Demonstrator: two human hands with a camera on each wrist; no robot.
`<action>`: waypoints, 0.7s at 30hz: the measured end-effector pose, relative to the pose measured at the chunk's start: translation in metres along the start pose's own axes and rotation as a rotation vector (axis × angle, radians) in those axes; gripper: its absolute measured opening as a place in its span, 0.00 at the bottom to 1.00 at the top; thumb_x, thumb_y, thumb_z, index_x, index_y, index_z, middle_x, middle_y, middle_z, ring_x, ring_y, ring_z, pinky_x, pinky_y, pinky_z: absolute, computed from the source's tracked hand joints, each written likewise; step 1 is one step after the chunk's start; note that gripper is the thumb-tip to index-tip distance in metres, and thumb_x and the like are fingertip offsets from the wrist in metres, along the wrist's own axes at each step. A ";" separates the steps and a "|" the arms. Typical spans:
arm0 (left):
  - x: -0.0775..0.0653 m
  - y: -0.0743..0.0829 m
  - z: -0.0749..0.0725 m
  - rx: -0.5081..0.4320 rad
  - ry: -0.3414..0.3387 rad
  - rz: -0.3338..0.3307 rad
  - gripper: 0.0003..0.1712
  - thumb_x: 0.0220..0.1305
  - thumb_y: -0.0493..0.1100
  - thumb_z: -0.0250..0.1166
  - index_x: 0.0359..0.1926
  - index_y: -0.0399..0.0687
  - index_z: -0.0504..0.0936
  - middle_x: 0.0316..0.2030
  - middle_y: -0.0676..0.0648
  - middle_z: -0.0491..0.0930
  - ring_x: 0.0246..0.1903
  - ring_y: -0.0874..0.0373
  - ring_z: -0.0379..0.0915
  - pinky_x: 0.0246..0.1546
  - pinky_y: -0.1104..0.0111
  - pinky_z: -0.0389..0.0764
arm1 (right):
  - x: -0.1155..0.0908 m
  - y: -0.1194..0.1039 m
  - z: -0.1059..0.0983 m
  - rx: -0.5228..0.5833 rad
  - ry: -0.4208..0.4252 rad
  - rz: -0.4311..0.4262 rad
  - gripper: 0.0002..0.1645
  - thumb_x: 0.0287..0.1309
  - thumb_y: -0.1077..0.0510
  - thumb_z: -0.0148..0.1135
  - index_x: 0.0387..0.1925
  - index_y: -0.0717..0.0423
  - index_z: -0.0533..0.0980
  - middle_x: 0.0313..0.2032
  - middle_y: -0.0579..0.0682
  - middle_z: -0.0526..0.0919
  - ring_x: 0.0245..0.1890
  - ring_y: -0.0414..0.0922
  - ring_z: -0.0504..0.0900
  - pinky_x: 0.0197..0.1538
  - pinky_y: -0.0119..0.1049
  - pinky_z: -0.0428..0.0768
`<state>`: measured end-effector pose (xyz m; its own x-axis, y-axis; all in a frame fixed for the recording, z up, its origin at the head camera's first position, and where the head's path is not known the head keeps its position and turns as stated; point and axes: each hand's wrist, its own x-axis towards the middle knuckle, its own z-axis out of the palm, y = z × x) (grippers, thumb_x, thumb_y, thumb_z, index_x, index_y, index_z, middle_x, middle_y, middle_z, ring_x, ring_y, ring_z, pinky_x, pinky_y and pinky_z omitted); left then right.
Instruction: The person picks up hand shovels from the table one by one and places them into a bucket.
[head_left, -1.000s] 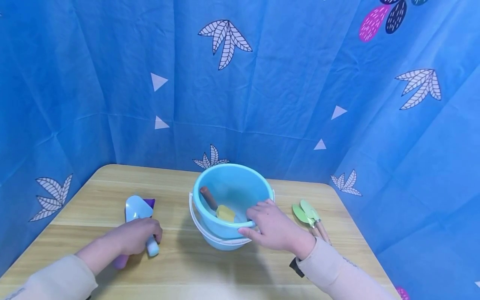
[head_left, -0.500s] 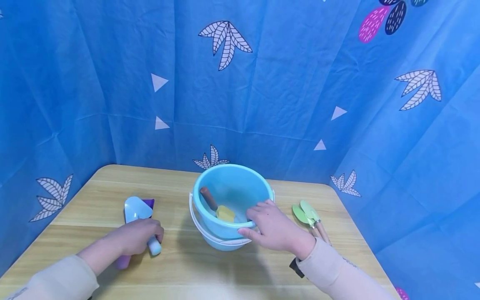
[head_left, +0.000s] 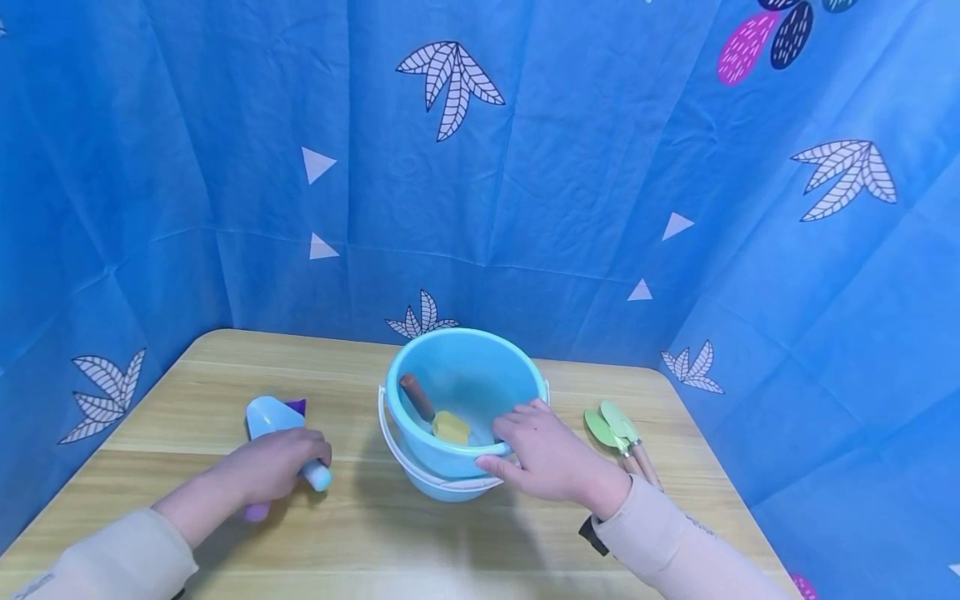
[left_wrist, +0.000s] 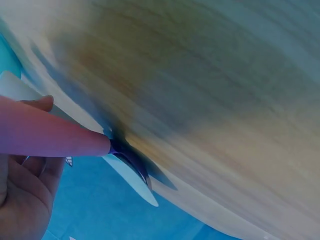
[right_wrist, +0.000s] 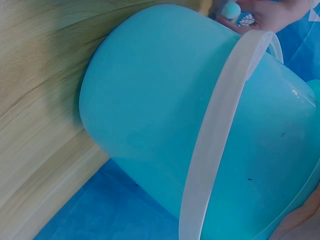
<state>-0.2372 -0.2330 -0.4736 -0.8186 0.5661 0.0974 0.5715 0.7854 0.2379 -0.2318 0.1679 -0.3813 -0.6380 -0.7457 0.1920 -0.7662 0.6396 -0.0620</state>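
My left hand [head_left: 281, 458] grips a light blue toy shovel [head_left: 268, 415] by its handle, the rounded end sticking out past the fingers. Under that hand is a purple shovel [head_left: 257, 511]; the left wrist view shows its pinkish handle [left_wrist: 55, 130] across the fingers, alongside the pale blue one, both blades close to the tabletop. My right hand [head_left: 543, 454] holds the near right rim of a light blue bucket [head_left: 480, 371], thumb outside and fingers over the edge. Inside the bucket lie a brown handle [head_left: 417, 396] and a yellow piece [head_left: 451, 427].
Two green-bladed trowels [head_left: 611, 425] with wooden handles lie right of the bucket, partly behind the right forearm. A white bucket handle [right_wrist: 215, 135] hangs down along the bucket's side. Blue patterned cloth [head_left: 480, 192] encloses the wooden table [head_left: 352, 358] at the back and sides.
My left hand has shifted slightly up and to the right in the head view, and both shovel handles have moved with it. The right hand and bucket have stayed put.
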 end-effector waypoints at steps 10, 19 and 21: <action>0.004 -0.003 -0.003 -0.013 0.063 0.058 0.25 0.45 0.22 0.71 0.36 0.58 0.84 0.35 0.62 0.79 0.39 0.57 0.80 0.45 0.55 0.82 | 0.000 0.001 0.000 0.000 0.005 -0.004 0.31 0.70 0.28 0.43 0.28 0.47 0.72 0.22 0.37 0.65 0.31 0.38 0.65 0.47 0.38 0.63; 0.006 -0.002 -0.013 -0.060 0.057 -0.012 0.18 0.54 0.29 0.72 0.41 0.57 0.84 0.39 0.60 0.81 0.44 0.54 0.80 0.48 0.53 0.80 | -0.001 0.002 0.002 -0.013 0.007 -0.005 0.28 0.70 0.28 0.43 0.27 0.43 0.69 0.22 0.36 0.65 0.30 0.37 0.65 0.46 0.37 0.63; 0.007 -0.002 -0.014 -0.067 0.059 -0.026 0.18 0.55 0.30 0.72 0.41 0.58 0.84 0.39 0.60 0.81 0.44 0.54 0.80 0.49 0.53 0.80 | -0.001 0.002 0.002 -0.012 0.006 -0.006 0.28 0.70 0.28 0.43 0.27 0.43 0.69 0.22 0.36 0.65 0.30 0.37 0.65 0.46 0.37 0.63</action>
<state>-0.2452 -0.2342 -0.4596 -0.8362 0.5284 0.1471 0.5465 0.7800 0.3048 -0.2334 0.1693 -0.3838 -0.6329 -0.7485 0.1979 -0.7690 0.6373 -0.0493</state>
